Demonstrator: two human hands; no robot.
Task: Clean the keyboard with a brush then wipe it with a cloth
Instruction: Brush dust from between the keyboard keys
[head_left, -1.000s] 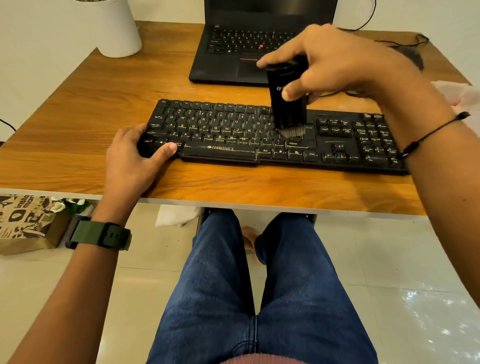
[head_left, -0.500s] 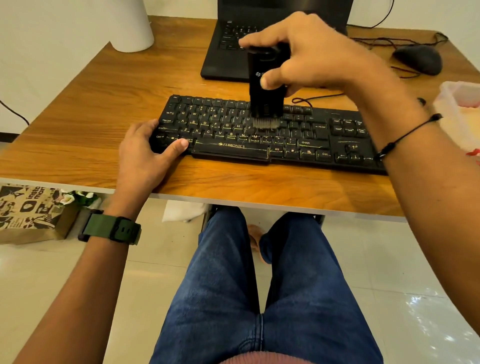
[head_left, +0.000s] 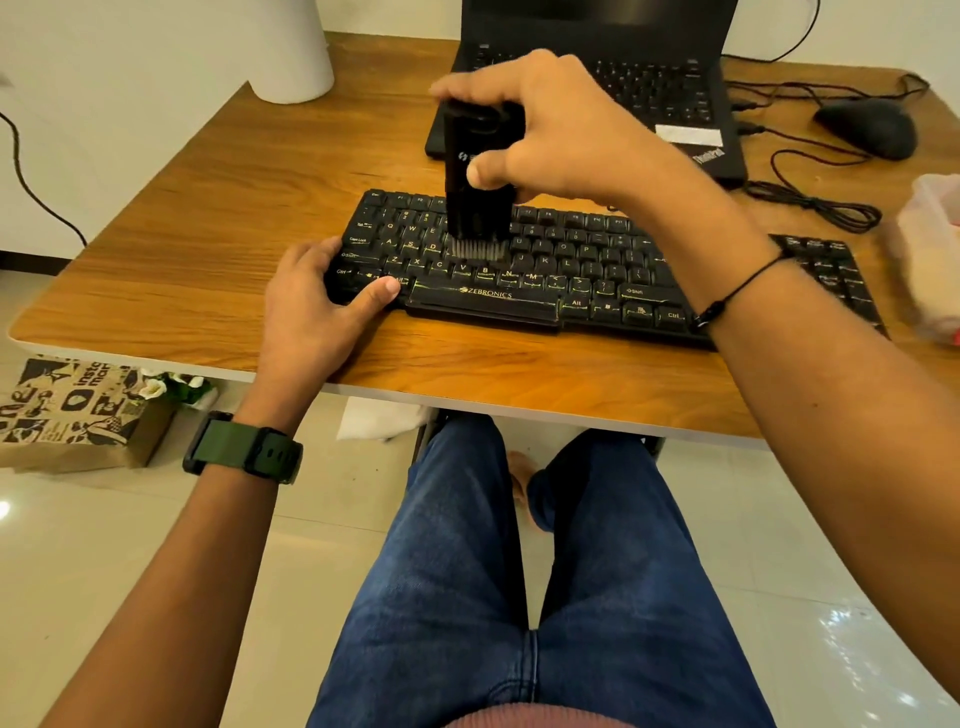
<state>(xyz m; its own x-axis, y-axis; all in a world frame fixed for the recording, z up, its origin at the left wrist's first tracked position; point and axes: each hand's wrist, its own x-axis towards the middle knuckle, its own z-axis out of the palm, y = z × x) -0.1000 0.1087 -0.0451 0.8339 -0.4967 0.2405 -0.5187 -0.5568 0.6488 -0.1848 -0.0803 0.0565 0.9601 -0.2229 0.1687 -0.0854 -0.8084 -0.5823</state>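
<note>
The keyboard (head_left: 524, 265) lies flat on the wooden tabletop (head_left: 208, 208), close to the near edge. The right hand (head_left: 561, 130) holds a black brush (head_left: 478, 176) straight up, with its thumb and fingers clamped round the handle. The gray bristles point down and touch the keys in the middle rows, near the G and H. The left hand (head_left: 317, 296) grips the left end of the keyboard, fingers curled over the corner and the thumb lying along the front by the Ctrl key.

A few things could go wrong from here. If the right hand pushes too hard, the bristles may bend flat and slide over the keys, so the dust stays down in the gaps. A hard push could also press keys or pop a cap loose. If the left hand lets go, the keyboard could slip toward the near edge, because each stroke drags it a little. The dust that gets swept out may land on the tabletop or on the person's jeans (head_left: 519, 597) below.

The right arm crosses over the right side of the keyboard, so I can't see those keys well, and they may be easy to miss. A black cable (head_left: 810, 202) lies looped just behind the keyboard, near the mouse (head_left: 867, 127) and the laptop (head_left: 597, 78). A wide sweep could catch it. I think the blurry thing at the far right may be the cloth, but I can't be sure.
</note>
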